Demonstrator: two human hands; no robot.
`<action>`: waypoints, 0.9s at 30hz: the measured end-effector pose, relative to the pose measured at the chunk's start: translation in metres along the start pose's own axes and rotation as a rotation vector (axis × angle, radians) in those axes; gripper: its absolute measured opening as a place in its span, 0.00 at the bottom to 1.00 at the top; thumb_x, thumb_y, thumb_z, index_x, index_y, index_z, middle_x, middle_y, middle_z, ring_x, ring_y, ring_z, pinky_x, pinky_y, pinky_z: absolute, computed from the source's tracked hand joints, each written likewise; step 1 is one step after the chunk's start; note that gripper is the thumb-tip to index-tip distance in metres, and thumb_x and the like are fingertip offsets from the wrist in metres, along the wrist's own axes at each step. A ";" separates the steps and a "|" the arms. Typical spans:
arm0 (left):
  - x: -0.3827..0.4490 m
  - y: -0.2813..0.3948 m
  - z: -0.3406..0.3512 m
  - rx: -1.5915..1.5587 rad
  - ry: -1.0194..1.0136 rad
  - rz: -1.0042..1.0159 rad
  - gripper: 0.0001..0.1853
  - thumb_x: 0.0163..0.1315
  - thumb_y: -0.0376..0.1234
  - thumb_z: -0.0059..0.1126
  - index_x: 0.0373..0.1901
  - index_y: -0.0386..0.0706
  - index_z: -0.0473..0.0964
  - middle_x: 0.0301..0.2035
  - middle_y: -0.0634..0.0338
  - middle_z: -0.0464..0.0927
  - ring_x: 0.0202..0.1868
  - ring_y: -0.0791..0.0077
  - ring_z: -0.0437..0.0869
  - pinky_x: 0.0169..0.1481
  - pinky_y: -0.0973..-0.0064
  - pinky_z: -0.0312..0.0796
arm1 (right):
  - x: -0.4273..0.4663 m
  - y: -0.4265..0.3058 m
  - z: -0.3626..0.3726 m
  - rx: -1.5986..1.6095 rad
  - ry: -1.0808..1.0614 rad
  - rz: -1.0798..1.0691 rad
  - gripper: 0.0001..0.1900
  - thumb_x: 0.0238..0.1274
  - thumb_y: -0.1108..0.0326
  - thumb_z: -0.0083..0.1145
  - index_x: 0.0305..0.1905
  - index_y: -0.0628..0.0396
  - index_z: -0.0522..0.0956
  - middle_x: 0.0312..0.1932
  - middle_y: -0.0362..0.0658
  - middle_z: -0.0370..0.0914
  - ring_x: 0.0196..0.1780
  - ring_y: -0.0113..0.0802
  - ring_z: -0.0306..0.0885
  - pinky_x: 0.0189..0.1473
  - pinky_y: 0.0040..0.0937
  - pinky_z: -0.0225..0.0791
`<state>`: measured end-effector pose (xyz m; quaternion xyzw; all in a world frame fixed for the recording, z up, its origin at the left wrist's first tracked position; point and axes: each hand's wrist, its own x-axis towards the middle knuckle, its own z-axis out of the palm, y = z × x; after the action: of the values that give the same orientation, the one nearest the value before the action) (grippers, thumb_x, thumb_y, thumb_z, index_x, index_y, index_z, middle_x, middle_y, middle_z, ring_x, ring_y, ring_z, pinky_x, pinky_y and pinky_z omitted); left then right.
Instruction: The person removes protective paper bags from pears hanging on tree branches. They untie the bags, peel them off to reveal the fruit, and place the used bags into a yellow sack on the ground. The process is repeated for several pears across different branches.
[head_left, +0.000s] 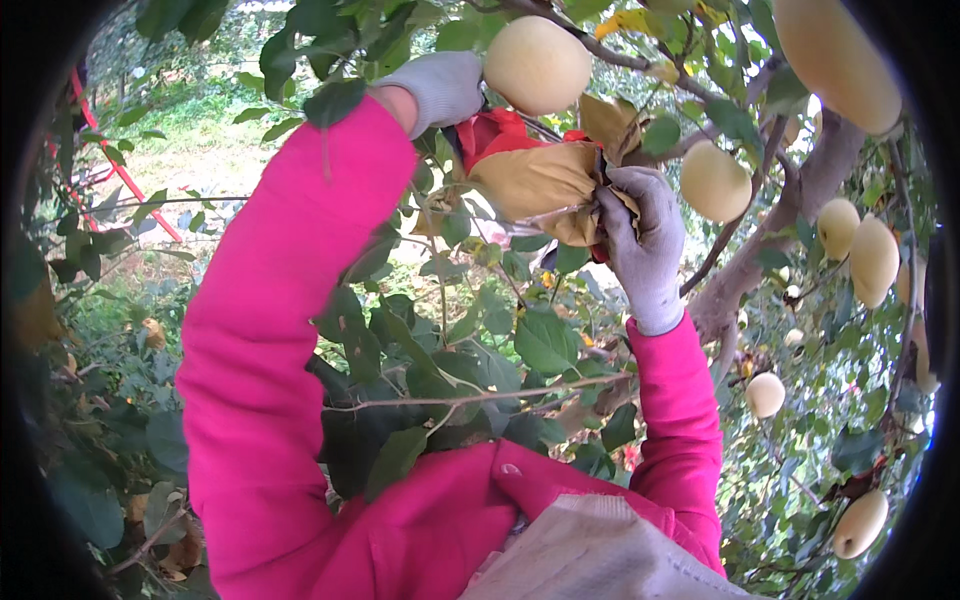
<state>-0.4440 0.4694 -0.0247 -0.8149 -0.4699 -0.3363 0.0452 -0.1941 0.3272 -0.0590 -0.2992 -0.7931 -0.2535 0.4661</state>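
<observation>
A tan paper fruit bag (536, 180) with a red inner layer (491, 135) hangs among the branches, torn and crumpled. My right hand (649, 232), in a pale knitted glove, pinches the bag's dark-lined right edge between thumb and fingers. Up at the bag's left end is my left hand (442, 90), gloved too, with its fingers curled by the red layer. Its fingertips are hidden, so its hold is unclear. A large pale-yellow apple (538, 65) sits just right of my left hand, above the bag.
Several more pale apples (715, 181) hang on the right around a thick tree limb (806, 199). A thin bare twig (480, 396) crosses in front of my chest. Leaves (546, 341) fill the space below the bag. A red metal frame (124, 169) stands at far left.
</observation>
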 end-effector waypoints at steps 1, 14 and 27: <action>-0.006 0.008 -0.002 0.011 -0.007 0.064 0.15 0.56 0.38 0.55 0.35 0.36 0.82 0.37 0.42 0.83 0.42 0.47 0.85 0.49 0.59 0.76 | -0.005 -0.004 -0.005 -0.010 -0.008 -0.039 0.12 0.51 0.77 0.65 0.42 0.56 0.79 0.37 0.45 0.79 0.43 0.44 0.79 0.46 0.38 0.70; -0.133 0.158 0.000 -0.752 -0.024 0.338 0.08 0.67 0.31 0.52 0.41 0.35 0.74 0.31 0.53 0.76 0.34 0.66 0.78 0.41 0.71 0.71 | -0.058 -0.060 -0.057 0.525 0.258 0.493 0.17 0.53 0.80 0.62 0.50 0.62 0.76 0.47 0.48 0.76 0.49 0.33 0.76 0.51 0.32 0.69; -0.123 0.207 0.052 -0.741 -0.106 0.654 0.11 0.63 0.29 0.54 0.46 0.36 0.77 0.37 0.55 0.78 0.37 0.64 0.82 0.40 0.70 0.74 | -0.096 -0.040 -0.095 0.251 0.091 0.319 0.26 0.43 0.79 0.60 0.54 0.68 0.76 0.56 0.57 0.78 0.61 0.48 0.76 0.64 0.39 0.67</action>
<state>-0.2939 0.2849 -0.0871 -0.8969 -0.0404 -0.4070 -0.1681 -0.1298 0.2117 -0.1081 -0.3487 -0.7392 -0.0887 0.5693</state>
